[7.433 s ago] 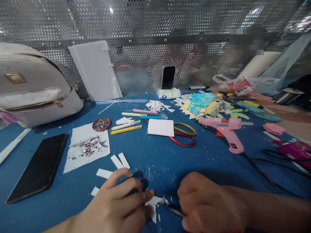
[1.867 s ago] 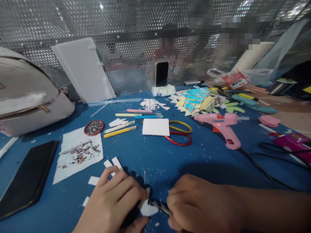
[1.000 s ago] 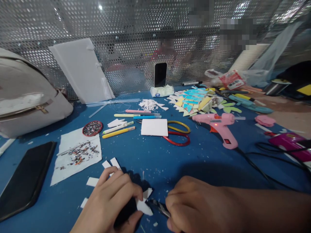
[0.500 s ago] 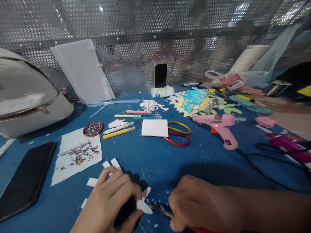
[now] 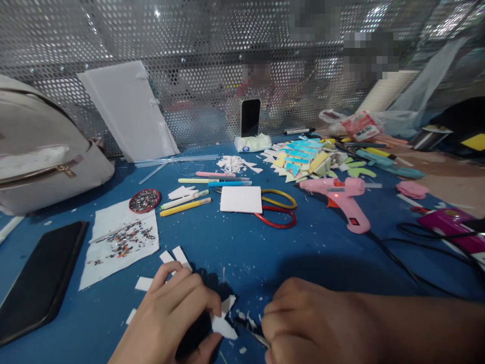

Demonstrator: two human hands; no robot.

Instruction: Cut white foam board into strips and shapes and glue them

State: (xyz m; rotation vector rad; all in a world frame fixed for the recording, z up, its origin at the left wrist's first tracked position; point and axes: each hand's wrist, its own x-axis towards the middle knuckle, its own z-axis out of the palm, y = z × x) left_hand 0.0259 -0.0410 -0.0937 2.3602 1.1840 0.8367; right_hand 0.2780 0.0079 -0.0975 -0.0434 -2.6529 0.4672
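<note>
At the near edge of the blue table point(image 5: 235, 247), my left hand point(image 5: 170, 318) pinches a small white foam piece point(image 5: 223, 326) between thumb and fingers. My right hand point(image 5: 310, 323) is curled into a fist around a thin cutting tool point(image 5: 254, 334), whose dark tip points left at the foam piece. White crumbs lie between the two hands. Several white foam strips point(image 5: 175, 256) lie just beyond my left hand.
A black phone point(image 5: 38, 280) and a white sheet with glitter bits point(image 5: 119, 242) lie at left. Pens point(image 5: 185, 206), a white square point(image 5: 241, 199), scissors point(image 5: 278, 212), a pink glue gun point(image 5: 343, 194) with its cord and coloured foam scraps point(image 5: 306, 159) fill the middle. A pale bag point(image 5: 41, 151) stands at far left.
Over the last seconds the foam piece has been turned in my left hand. The tool tip has drawn back toward my right fist, and more white crumbs lie between the hands.
</note>
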